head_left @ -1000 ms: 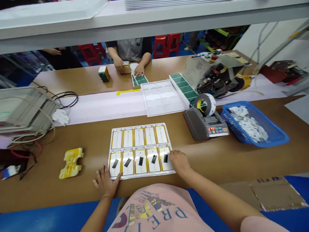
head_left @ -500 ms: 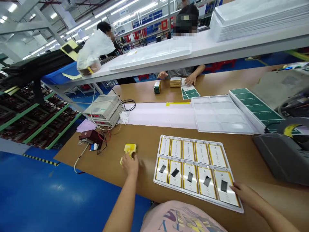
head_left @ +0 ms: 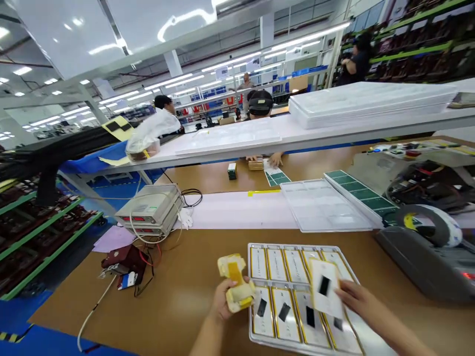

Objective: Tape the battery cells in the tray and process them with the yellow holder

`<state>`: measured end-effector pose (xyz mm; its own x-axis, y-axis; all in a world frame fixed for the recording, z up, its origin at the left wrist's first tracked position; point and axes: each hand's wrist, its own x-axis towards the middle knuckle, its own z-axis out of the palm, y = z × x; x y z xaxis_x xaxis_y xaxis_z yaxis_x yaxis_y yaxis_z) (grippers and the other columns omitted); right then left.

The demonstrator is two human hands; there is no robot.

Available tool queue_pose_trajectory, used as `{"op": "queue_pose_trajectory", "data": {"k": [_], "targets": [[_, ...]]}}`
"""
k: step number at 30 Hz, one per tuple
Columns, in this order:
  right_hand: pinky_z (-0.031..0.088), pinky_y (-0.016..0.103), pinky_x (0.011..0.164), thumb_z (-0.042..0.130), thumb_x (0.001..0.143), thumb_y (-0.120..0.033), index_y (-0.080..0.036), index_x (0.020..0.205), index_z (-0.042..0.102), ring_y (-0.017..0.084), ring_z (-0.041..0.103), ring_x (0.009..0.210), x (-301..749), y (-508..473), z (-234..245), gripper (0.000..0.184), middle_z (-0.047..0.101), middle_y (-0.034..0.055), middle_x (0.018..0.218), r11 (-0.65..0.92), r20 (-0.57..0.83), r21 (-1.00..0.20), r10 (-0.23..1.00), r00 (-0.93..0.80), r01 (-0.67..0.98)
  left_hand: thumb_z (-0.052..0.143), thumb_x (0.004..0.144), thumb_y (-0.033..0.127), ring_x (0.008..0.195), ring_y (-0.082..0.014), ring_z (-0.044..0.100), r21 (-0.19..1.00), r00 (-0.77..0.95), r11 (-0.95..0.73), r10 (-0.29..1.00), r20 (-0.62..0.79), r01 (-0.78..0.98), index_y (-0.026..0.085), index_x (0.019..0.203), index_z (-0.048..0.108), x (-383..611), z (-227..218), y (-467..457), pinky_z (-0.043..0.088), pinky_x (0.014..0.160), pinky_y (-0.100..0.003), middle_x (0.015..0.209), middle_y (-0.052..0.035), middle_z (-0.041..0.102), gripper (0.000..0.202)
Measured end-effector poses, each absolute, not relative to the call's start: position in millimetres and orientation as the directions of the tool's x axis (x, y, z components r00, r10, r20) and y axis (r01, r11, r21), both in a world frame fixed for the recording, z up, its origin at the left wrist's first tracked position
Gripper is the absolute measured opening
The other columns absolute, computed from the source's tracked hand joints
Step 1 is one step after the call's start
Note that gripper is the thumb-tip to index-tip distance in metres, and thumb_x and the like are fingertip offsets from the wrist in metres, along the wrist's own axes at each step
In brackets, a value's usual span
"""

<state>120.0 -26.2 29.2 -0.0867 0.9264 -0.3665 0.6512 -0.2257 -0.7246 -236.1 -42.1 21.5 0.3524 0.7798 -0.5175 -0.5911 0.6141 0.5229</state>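
My left hand (head_left: 227,305) grips a yellow moulded fixture (head_left: 236,282), lifted off the brown table over the tray's left edge. My right hand (head_left: 359,301) pinches a white flat pouch battery cell (head_left: 325,287) with a black tape strip, raised and tilted above the tray. The white plastic tray (head_left: 282,246) lies below, holding two rows of yellow-edged cells. Black strips show on the near row, and the raised cell hides part of both rows. Both hands are close together over the tray's near half.
A grey tape dispenser (head_left: 419,252) with a tape roll stands to the right. Beyond lie a clear tray (head_left: 322,205), green-striped sheets (head_left: 356,195) and stacked power units (head_left: 148,210) with wires. A co-worker's hands (head_left: 265,159) work across the table, beneath a white shelf (head_left: 297,141).
My left hand has picked the yellow fixture up from the table. My right hand has lifted a cell out of the tray. The view has swung upward and left.
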Motion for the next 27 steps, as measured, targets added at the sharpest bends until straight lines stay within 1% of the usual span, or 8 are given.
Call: {"op": "queue_pose_trajectory", "data": {"k": [3, 6, 9, 13, 15, 18, 22, 27], "targets": [[0.036, 0.008, 0.063, 0.031, 0.072, -0.054, -0.007, 0.086, 0.051, -0.001, 0.041, 0.068, 49, -5, 68, 0.053, 0.052, 0.0058, 0.082, -0.234, -0.435, -0.788, 0.866, -0.246, 0.570, 0.043, 0.073, 0.031, 0.097, -0.0251, 0.054, 0.389, 0.539, 0.662, 0.749, -0.386, -0.641, 0.006, 0.107, 0.052, -192, 21, -34, 0.037, 0.088, -0.041, 0.097, -0.0153, 0.059, 0.043], [0.029, 0.006, 0.060, 0.033, 0.076, -0.038, -0.008, 0.090, 0.050, -0.005, 0.036, 0.064, 4, 6, 83, 0.038, 0.051, 0.0032, 0.086, -0.246, -0.505, -0.730, 0.823, -0.260, 0.638, 0.035, 0.079, 0.049, 0.101, -0.0253, 0.052, 0.281, 0.628, 0.693, 0.721, -0.292, -0.664, 0.011, 0.113, 0.049, -166, 26, -24, 0.033, 0.091, -0.044, 0.102, -0.0135, 0.058, 0.053], [0.025, 0.006, 0.062, 0.038, 0.074, -0.039, -0.014, 0.092, 0.053, -0.005, 0.037, 0.066, -10, 4, 89, 0.033, 0.051, 0.0006, 0.088, -0.178, -0.570, -0.582, 0.785, -0.242, 0.794, 0.028, 0.078, 0.058, 0.100, -0.0245, 0.052, 0.216, 0.665, 0.711, 0.703, -0.254, -0.669, 0.015, 0.114, 0.050, -161, 29, -20, 0.030, 0.094, -0.046, 0.106, -0.0115, 0.057, 0.060], [0.029, 0.008, 0.069, 0.031, 0.075, -0.056, -0.022, 0.094, 0.054, -0.001, 0.044, 0.077, 27, 8, 85, 0.045, 0.050, 0.0001, 0.095, -0.104, -0.558, -0.304, 0.825, -0.089, 0.947, 0.026, 0.077, 0.062, 0.108, -0.0267, 0.047, 0.180, 0.676, 0.707, 0.707, -0.206, -0.684, 0.013, 0.117, 0.047, -173, 22, -22, 0.027, 0.096, -0.048, 0.116, -0.0140, 0.051, 0.066], [0.032, 0.009, 0.073, 0.022, 0.080, -0.051, -0.023, 0.099, 0.052, 0.000, 0.046, 0.084, 66, 18, 74, 0.045, 0.049, 0.0020, 0.100, -0.172, -0.499, -0.085, 0.860, 0.107, 0.981, 0.025, 0.077, 0.062, 0.111, -0.0275, 0.045, 0.167, 0.659, 0.685, 0.728, -0.190, -0.709, 0.013, 0.118, 0.046, -180, 18, -23, 0.026, 0.096, -0.049, 0.119, -0.0151, 0.048, 0.068], [0.035, 0.011, 0.077, 0.021, 0.083, -0.034, -0.017, 0.104, 0.051, 0.002, 0.048, 0.088, 124, 34, 53, 0.040, 0.048, 0.0078, 0.101, -0.261, -0.451, 0.086, 0.850, 0.271, 0.961, 0.026, 0.075, 0.065, 0.107, -0.0271, 0.048, 0.159, 0.633, 0.668, 0.742, -0.220, -0.727, 0.013, 0.114, 0.049, -186, 12, -22, 0.029, 0.095, -0.049, 0.114, -0.0148, 0.051, 0.069], [0.038, 0.018, 0.083, 0.022, 0.081, -0.024, -0.016, 0.108, 0.048, 0.006, 0.049, 0.093, 156, 47, 28, 0.039, 0.047, 0.0110, 0.103, -0.270, -0.414, 0.158, 0.855, 0.312, 0.950, 0.027, 0.072, 0.069, 0.102, -0.0261, 0.051, 0.139, 0.607, 0.653, 0.749, -0.266, -0.745, 0.014, 0.111, 0.052, -188, 8, -19, 0.033, 0.093, -0.047, 0.109, -0.0127, 0.055, 0.072], [0.039, 0.031, 0.088, 0.019, 0.079, -0.018, -0.017, 0.106, 0.051, 0.012, 0.050, 0.097, 145, 55, 13, 0.041, 0.048, 0.0119, 0.102, -0.206, -0.395, 0.129, 0.887, 0.241, 0.970, 0.031, 0.071, 0.069, 0.095, -0.0260, 0.055, 0.173, 0.557, 0.641, 0.747, -0.363, -0.748, 0.013, 0.106, 0.057, -191, 10, -22, 0.037, 0.088, -0.046, 0.102, -0.0134, 0.059, 0.071]]}}
